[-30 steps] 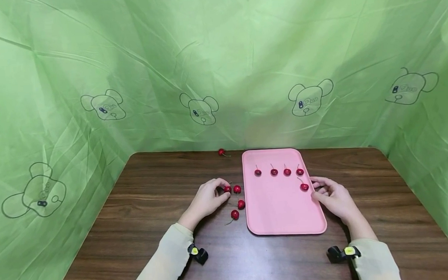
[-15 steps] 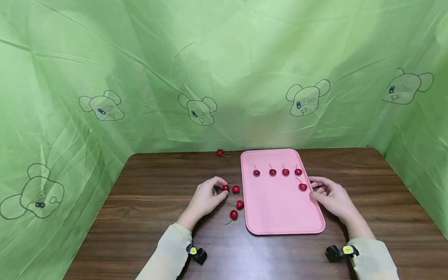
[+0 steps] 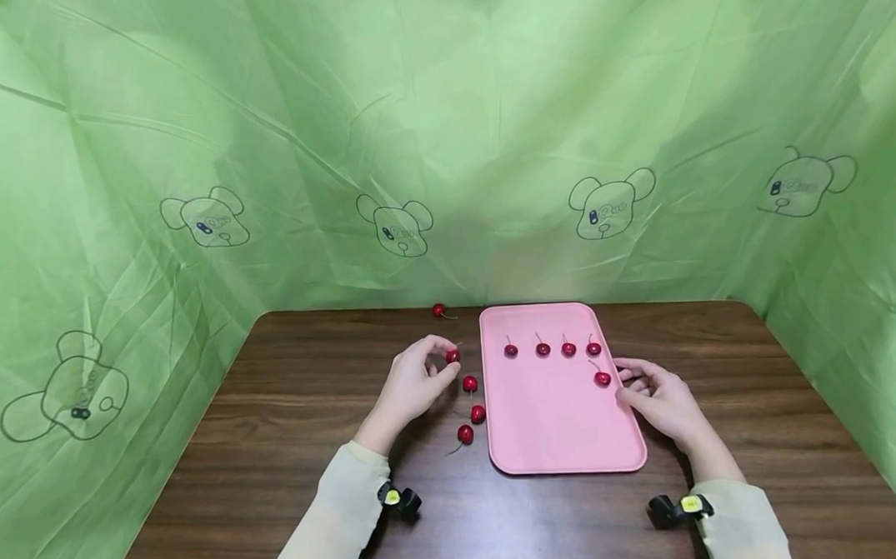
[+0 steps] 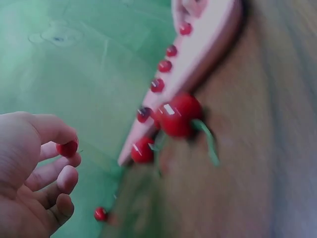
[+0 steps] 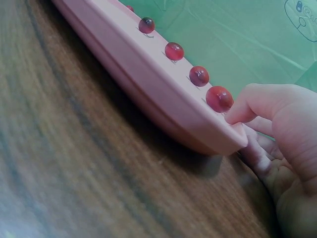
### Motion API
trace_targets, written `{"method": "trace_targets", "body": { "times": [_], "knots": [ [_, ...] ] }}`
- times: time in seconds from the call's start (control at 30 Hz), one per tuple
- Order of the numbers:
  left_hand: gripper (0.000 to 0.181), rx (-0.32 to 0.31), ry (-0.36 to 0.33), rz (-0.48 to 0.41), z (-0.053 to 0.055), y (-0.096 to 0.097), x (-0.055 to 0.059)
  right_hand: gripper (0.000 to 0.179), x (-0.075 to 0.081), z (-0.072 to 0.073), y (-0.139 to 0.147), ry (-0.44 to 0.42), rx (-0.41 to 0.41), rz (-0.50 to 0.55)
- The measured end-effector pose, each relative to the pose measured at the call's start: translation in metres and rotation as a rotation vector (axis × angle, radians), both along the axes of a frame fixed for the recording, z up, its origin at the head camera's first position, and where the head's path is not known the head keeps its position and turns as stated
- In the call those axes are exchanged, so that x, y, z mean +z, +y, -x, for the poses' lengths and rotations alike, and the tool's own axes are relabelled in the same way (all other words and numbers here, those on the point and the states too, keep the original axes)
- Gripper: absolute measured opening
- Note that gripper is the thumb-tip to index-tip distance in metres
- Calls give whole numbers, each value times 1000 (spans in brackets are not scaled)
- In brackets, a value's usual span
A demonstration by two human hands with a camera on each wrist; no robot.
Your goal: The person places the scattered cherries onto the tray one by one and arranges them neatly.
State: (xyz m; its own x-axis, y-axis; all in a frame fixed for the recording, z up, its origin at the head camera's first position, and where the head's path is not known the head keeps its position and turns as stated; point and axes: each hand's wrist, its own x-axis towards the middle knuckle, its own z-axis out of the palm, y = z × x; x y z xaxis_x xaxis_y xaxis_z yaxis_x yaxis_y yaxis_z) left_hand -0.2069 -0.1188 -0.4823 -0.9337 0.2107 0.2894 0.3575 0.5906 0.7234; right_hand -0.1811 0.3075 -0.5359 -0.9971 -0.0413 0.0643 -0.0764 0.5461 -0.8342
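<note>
My left hand (image 3: 417,383) pinches a red cherry (image 3: 453,356) between thumb and fingertips, left of the pink tray (image 3: 553,442). In the left wrist view that cherry (image 4: 67,148) sits between thumb and forefinger, partly covered by them. At the tray's right edge my right hand (image 3: 665,397) grips the rim, thumb on top and fingers lower outside, as the right wrist view shows with the tray edge (image 5: 233,134). On the tray several stemmed cherries (image 3: 543,350) form a row across the upper part, and one more cherry (image 3: 602,379) lies below the row's right end.
Between my left hand and the tray lie three loose cherries (image 3: 470,384) on the brown wooden table (image 3: 275,454). Another cherry (image 3: 438,311) is at the table's back edge. Green cloth (image 3: 472,145) with drawn bear heads hangs behind and at both sides.
My left hand has lifted the pinched cherry up and away from the loose cherries beside it. The right hand keeps its grip on the tray rim. The whole head view has shifted slightly.
</note>
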Motion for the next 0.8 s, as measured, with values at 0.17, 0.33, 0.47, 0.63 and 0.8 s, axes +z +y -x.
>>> {"method": "trace_targets", "body": {
  "times": [0.17, 0.33, 0.47, 0.63, 0.8],
  "knots": [
    [21, -20, 21, -15, 3, 19, 18, 50, -1, 0, 0, -3, -4, 3],
    [23, -36, 25, -39, 5, 43, 23, 50, -4, -1, -1, -10, -4, -12],
    [24, -41, 22, -56, 6, 62, 19, 50, -5, -2, -2, -9, 1, -13],
    [24, -39, -11, -107, 6, 88, 17, 50, -3, -2, -2, 6, 3, -4],
    [23, -61, -66, -172, 4, 117, 23, 50, -2, -1, 0, 20, 4, -13]
  ]
}}
